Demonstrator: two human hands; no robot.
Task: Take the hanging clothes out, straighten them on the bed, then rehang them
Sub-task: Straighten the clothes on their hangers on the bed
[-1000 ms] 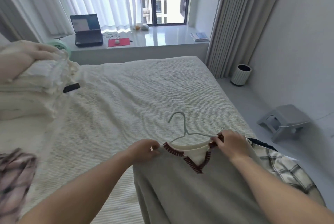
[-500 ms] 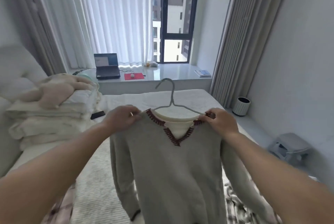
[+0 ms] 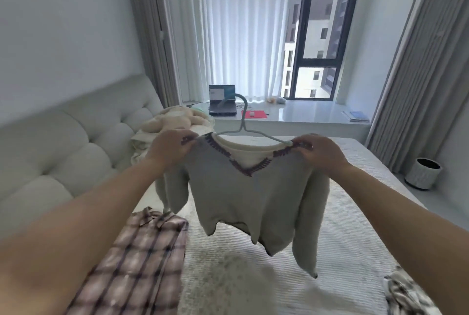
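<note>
- Nearest you, a plaid shirt [image 3: 142, 258] lies flat on the bed [image 3: 253, 286] at lower left, and a second checked garment [image 3: 406, 292] pokes in at the lower right corner. Both look like they await their own turn.
- Your left hand [image 3: 170, 148] pinches the left shoulder of the grey sweater [image 3: 253, 198], fingers curled round the knit beside the dark-trimmed collar. Your right hand [image 3: 321, 151] grips the right shoulder the same way, with the hanger's end under it.
- The sweater hangs in the air between your hands, above the bed and clear of it, on a pale wire hanger [image 3: 243, 124] whose hook points up. The hem is scalloped and uneven, and the sleeves dangle loose on each side.
- I judge this the lift toward rehanging. Keep both shoulders level so the hanger does not slip out of the neck.
- Before you turn away, check that each shoulder seam sits on the hanger's arm; the left end is hidden under your hand, so I cannot tell how it sits.
- To free a hand for the hook, move one grip to the hanger's neck first and let the weight settle there.
- Farther off, folded bedding with a soft toy [image 3: 172, 121] is stacked by the headboard [image 3: 83, 144]; beyond it a laptop [image 3: 222, 101] stands on the window ledge [image 3: 304, 116].
</note>
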